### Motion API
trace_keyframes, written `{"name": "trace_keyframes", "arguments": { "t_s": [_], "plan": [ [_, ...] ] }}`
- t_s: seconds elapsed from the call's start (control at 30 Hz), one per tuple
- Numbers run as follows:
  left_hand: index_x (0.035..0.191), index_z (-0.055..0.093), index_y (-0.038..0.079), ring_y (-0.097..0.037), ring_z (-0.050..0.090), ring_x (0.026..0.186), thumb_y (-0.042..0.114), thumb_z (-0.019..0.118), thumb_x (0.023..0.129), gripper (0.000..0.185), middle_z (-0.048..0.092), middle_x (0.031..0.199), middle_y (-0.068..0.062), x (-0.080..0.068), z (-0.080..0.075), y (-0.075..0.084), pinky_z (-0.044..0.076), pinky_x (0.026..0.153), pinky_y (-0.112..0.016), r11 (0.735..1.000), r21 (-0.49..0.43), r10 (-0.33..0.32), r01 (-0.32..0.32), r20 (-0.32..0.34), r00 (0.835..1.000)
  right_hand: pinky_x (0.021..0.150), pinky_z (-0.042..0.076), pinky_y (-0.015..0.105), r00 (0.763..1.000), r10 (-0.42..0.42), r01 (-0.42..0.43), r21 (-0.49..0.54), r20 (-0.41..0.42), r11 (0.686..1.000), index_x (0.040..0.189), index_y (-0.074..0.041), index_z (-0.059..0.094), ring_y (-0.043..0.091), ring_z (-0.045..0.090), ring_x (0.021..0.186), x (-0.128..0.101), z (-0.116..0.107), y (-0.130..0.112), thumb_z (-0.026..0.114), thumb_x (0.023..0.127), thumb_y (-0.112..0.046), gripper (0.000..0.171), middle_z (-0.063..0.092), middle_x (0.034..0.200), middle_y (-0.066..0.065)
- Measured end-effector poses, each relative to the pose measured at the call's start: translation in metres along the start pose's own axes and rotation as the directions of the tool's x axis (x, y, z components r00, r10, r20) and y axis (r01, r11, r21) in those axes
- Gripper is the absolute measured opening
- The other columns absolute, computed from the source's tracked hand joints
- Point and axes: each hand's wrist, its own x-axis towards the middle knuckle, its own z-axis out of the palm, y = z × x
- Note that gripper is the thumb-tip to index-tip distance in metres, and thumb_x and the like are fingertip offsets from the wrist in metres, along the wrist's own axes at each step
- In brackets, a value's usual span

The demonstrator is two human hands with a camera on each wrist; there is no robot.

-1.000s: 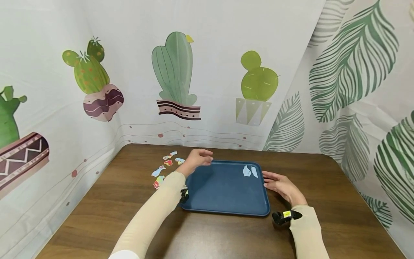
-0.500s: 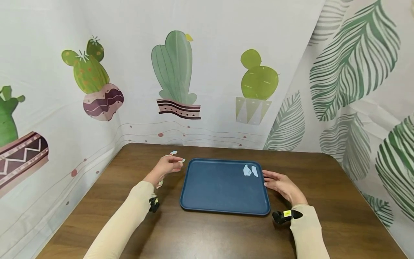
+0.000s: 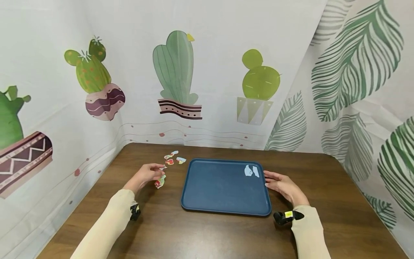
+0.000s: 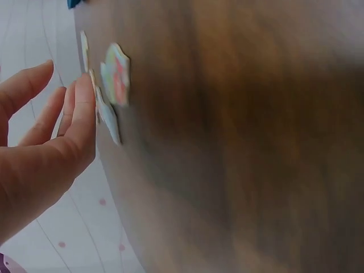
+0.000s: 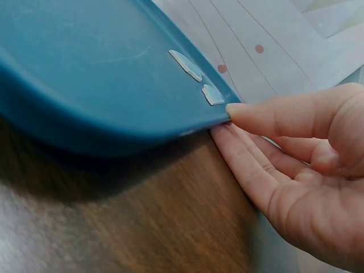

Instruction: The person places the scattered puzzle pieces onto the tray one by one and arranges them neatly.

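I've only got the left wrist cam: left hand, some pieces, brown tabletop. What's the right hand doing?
Observer: The right hand pinches the rim of the blue tray between thumb and fingers; clearest in the right wrist view.
Operator: Anything on it?
Observer: Yes, two pale blue pieces lie side by side near its far right corner, per the head view.
Operator: Where's my view relative to that?
Observer: The head view puts the left hand over the table, off to the left of the tray and apart from it.
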Motion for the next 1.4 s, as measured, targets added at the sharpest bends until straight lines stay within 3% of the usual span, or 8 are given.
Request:
{"name": "trace_keyframes", "arguments": {
  "t_s": [0.13,0.47,0.77,1.03,1.27,1.37,1.4],
  "plan": [
    [0.127,0.048,-0.019,-0.010,0.060,0.078,-0.008,0.062,0.087,0.044,0.062,0.096,-0.016,-0.006,-0.005,-0.006,0.058,0.072,-0.024,0.998,0.056,0.003,-0.003,0.000,1.000,0.097,0.049,0.030,1.000,0.001,-0.001,-0.002,-0.001,1.000,0.148,0.005,0.029,0.036,0.042,0.132,0.000,-0.001,0.001,0.058,0.093,0.001,0.062,0.030,0.149,0.028],
    [0.121,0.054,-0.016,-0.009,0.055,0.067,-0.005,0.071,0.079,0.047,0.059,0.081,-0.008,-0.013,-0.010,-0.013,0.050,0.060,-0.019,0.975,0.217,0.030,-0.046,0.077,0.997,0.096,0.050,0.029,1.000,0.000,0.000,0.003,0.001,1.000,0.148,0.005,0.029,0.033,0.045,0.130,0.000,-0.001,0.001,0.058,0.093,0.002,0.062,0.030,0.149,0.029],
    [0.116,0.058,-0.015,-0.011,0.052,0.065,-0.009,0.076,0.072,0.048,0.059,0.075,-0.008,-0.016,-0.003,-0.013,0.045,0.057,-0.019,0.942,0.319,0.102,-0.108,0.036,0.994,0.096,0.050,0.028,1.000,-0.007,0.006,0.009,0.006,1.000,0.148,0.007,0.027,0.033,0.045,0.130,-0.002,-0.001,0.000,0.056,0.093,0.004,0.061,0.029,0.149,0.031],
    [0.110,0.060,-0.014,-0.014,0.051,0.065,-0.009,0.078,0.070,0.044,0.055,0.075,-0.008,-0.016,-0.003,-0.013,0.046,0.055,-0.022,0.941,0.326,0.096,-0.090,-0.004,0.995,0.095,0.050,0.027,1.000,-0.016,0.015,0.013,0.016,1.000,0.147,0.007,0.027,0.028,0.048,0.128,0.000,-0.001,0.001,0.056,0.093,0.004,0.062,0.028,0.149,0.031],
    [0.099,0.060,-0.006,-0.013,0.050,0.061,-0.006,0.081,0.068,0.037,0.052,0.070,-0.005,-0.013,-0.008,-0.018,0.046,0.050,-0.022,0.946,0.265,0.186,-0.189,0.036,0.982,0.095,0.050,0.027,1.000,-0.019,0.019,0.005,0.010,1.000,0.147,0.006,0.028,0.031,0.046,0.129,0.002,-0.001,0.002,0.057,0.093,0.002,0.062,0.029,0.149,0.030],
    [0.099,0.058,-0.008,-0.012,0.052,0.059,-0.009,0.078,0.070,0.036,0.054,0.070,-0.005,-0.012,-0.005,-0.018,0.047,0.049,-0.022,0.955,0.241,0.176,-0.175,0.017,0.984,0.095,0.050,0.027,1.000,-0.014,0.014,0.000,0.007,1.000,0.147,0.006,0.029,0.030,0.047,0.128,0.001,0.000,0.002,0.058,0.093,0.001,0.062,0.030,0.149,0.030],
    [0.101,0.057,-0.009,-0.012,0.053,0.059,-0.011,0.076,0.071,0.036,0.055,0.072,-0.007,-0.011,-0.004,-0.017,0.049,0.050,-0.023,0.962,0.236,0.143,-0.138,-0.004,0.990,0.095,0.050,0.026,1.000,-0.012,0.012,0.003,0.004,1.000,0.147,0.006,0.030,0.029,0.048,0.128,0.001,0.000,0.002,0.058,0.093,0.002,0.062,0.030,0.149,0.029]
  ]
}}
